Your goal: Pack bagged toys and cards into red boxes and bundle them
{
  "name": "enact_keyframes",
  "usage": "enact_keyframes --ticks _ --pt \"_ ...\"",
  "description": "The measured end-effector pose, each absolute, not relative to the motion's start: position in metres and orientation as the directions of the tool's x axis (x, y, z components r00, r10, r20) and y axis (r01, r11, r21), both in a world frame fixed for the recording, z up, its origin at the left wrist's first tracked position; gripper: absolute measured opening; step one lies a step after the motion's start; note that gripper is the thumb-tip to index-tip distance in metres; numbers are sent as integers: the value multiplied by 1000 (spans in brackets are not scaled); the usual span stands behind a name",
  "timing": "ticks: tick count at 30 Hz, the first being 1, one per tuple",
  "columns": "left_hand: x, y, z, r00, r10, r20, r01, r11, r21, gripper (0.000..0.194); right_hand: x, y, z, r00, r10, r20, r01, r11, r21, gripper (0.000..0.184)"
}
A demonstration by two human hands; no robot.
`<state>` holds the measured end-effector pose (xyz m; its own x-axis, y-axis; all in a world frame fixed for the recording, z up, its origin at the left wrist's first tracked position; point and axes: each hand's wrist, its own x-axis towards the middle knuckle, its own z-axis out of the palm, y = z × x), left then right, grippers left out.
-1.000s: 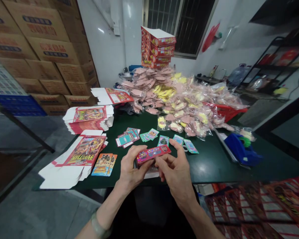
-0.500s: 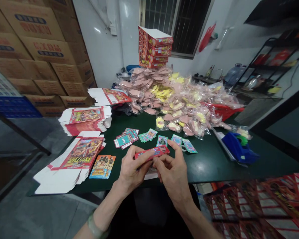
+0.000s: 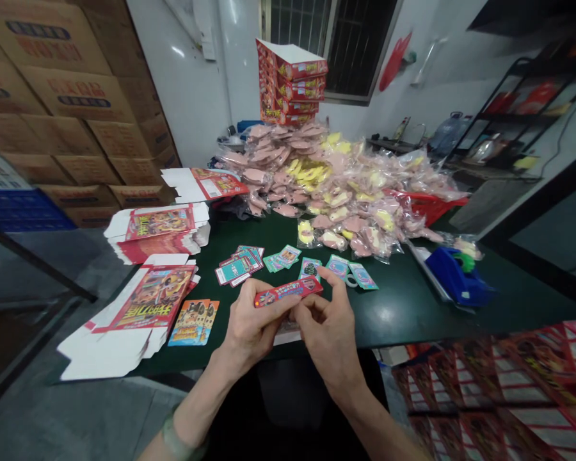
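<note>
A small red printed carton box [image 3: 288,291] is held above the table's near edge, its narrow side facing up. My left hand [image 3: 252,323] is closed on its left part, thumb along the front. My right hand [image 3: 330,330] grips the right end, with the index finger raised behind it and the thumb at the near side. The box's underside is hidden by my fingers. Beyond the hands lie teal-backed cards [image 3: 240,266], green cards [image 3: 282,258] and blue-green cards [image 3: 363,276]. Orange cards [image 3: 193,322] rest left of my left hand.
Flattened red-and-white cartons [image 3: 148,294] are stacked at the left. Behind the cards is a heap of bagged pink and yellow pieces [image 3: 336,186], with stacked red boxes [image 3: 292,83] at the back. A blue tape dispenser [image 3: 458,278] stands right. Red packages [image 3: 489,390] sit low right.
The view has shifted slightly, so things sit a little further left. Both hands still hold the red carton box, which is tipped a little, showing more of its printed side.
</note>
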<state>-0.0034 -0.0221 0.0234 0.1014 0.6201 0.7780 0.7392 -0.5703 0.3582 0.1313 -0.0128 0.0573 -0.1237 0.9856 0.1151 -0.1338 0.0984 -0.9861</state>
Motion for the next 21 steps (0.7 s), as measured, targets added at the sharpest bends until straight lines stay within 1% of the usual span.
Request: enact_keyframes --ticks 5,10,13,15,17,19,21 --pt "-4 -26 30 79 687 722 721 -540 435 32 132 -13 56 -120 987 108 -143 90 -986 59" --pt "-3 -28 37 65 711 700 682 -543 489 33 128 -8 41 -47 994 100 -166 91 -982 75" --pt "0 -19 37 -19 645 764 686 -548 479 27 125 -6 13 -34 996 78 -114 73 -991 79" --pt "2 -12 36 -98 580 809 711 -527 465 22 125 -6 -10 -60 997 38 -48 35 -998 78" --pt "2 -8 35 -156 560 814 714 -506 485 19 128 -7 -28 -95 995 2 31 5 -999 77" --pt "-1 -8 36 -240 581 777 677 -474 563 17 133 -7 -37 -127 992 12 101 25 -995 77" --pt "-6 -12 37 -376 608 699 599 -416 684 16 138 -5 -35 -131 990 57 108 71 -992 77"
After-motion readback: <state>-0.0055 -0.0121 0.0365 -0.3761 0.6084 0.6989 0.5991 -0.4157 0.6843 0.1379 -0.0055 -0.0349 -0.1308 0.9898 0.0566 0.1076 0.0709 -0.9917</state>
